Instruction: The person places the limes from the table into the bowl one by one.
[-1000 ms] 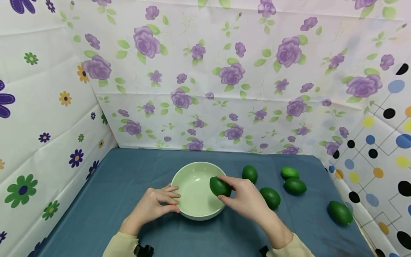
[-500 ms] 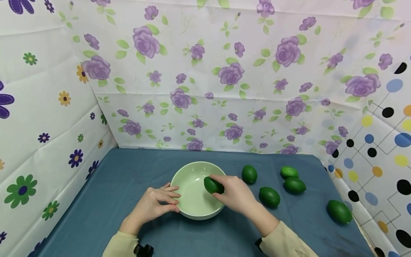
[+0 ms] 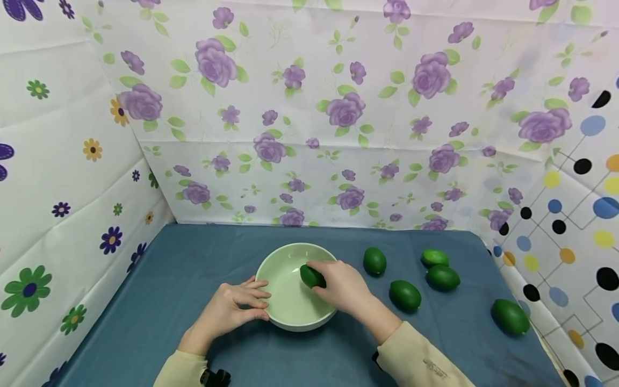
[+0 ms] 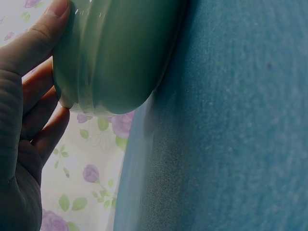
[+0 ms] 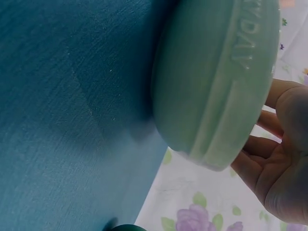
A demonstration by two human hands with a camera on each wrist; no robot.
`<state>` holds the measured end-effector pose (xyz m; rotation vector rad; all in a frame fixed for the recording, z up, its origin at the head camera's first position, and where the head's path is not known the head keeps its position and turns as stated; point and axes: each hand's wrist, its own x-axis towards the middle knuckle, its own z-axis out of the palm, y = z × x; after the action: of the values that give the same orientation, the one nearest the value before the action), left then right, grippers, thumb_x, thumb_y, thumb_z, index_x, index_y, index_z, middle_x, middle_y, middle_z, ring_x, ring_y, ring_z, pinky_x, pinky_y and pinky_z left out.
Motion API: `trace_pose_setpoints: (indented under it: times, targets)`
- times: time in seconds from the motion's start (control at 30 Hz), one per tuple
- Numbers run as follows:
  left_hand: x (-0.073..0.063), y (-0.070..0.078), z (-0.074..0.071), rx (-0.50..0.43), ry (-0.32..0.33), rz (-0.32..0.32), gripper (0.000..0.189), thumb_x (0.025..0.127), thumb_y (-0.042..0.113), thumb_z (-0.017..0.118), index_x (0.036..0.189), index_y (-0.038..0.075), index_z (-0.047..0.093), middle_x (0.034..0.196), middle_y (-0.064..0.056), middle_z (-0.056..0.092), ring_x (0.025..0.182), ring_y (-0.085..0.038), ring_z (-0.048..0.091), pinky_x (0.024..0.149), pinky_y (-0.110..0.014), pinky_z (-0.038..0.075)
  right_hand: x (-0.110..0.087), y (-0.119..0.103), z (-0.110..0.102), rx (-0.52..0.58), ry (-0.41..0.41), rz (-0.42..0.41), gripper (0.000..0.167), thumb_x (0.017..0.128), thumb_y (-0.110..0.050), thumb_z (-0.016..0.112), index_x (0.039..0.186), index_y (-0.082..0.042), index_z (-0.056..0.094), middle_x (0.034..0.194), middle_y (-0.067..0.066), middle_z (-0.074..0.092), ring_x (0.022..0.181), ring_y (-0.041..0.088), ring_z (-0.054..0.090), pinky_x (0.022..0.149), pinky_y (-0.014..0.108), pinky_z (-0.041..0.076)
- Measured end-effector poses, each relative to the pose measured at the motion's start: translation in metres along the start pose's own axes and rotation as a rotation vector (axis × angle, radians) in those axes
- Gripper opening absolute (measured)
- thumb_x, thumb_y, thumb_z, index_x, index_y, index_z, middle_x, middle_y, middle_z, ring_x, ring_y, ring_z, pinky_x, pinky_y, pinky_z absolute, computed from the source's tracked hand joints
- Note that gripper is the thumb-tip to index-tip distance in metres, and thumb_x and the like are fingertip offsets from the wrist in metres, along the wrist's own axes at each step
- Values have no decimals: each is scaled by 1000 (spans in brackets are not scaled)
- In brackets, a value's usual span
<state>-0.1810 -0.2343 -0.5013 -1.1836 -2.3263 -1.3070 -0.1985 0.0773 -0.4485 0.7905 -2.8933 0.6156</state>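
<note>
In the head view, a pale green bowl (image 3: 296, 303) sits on the blue cloth. My left hand (image 3: 235, 305) holds its left rim, fingertips over the edge and thumb against the outer wall. The left wrist view shows the thumb (image 4: 41, 36) on the bowl's side (image 4: 120, 53). My right hand (image 3: 345, 288) grips a dark green lime (image 3: 311, 277) over the inside of the bowl. Whether the lime touches the bowl's floor cannot be told. In the right wrist view, the bowl's wall (image 5: 207, 86) hides the lime and the fingertips of the right hand (image 5: 288, 159).
Right of the bowl lie several more limes: one close by (image 3: 374, 262), a nearer lime (image 3: 405, 296), a lighter lime (image 3: 434, 258) touching a darker lime (image 3: 443, 278), and a far-right lime (image 3: 510, 317). Flowered sheets (image 3: 309, 142) enclose the blue-covered table (image 3: 159, 322).
My right hand has moved left and deeper over the bowl, carrying the lime. My left hand has stayed on the rim. The head view has shifted slightly.
</note>
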Motion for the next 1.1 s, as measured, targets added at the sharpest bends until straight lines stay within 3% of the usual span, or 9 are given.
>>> trace_pose_setpoints:
  times: [0.43, 0.67, 1.1]
  targets:
    - [2, 3, -4, -1, -24, -19, 21, 80, 19, 95, 97, 10, 88, 105, -11, 82, 118, -42, 72, 122, -46, 41, 22, -3, 9, -174, -77, 7, 51, 93, -17, 86, 142, -17, 71, 115, 6, 75, 97, 24, 72, 75, 41, 66]
    - [4, 4, -3, 8, -48, -43, 21, 80, 21, 95, 97, 11, 89, 106, -9, 82, 120, -41, 72, 120, -53, 41, 24, -3, 15, -287, -65, -4, 44, 94, -17, 86, 136, -19, 74, 119, 8, 72, 103, 27, 72, 76, 46, 68]
    - [5, 4, -4, 0, -56, -46, 20, 81, 22, 94, 96, 11, 89, 105, -9, 82, 120, -39, 72, 120, -54, 41, 19, -5, 10, -299, -56, -16, 44, 93, -17, 86, 135, -19, 74, 125, 9, 70, 113, 29, 70, 75, 46, 68]
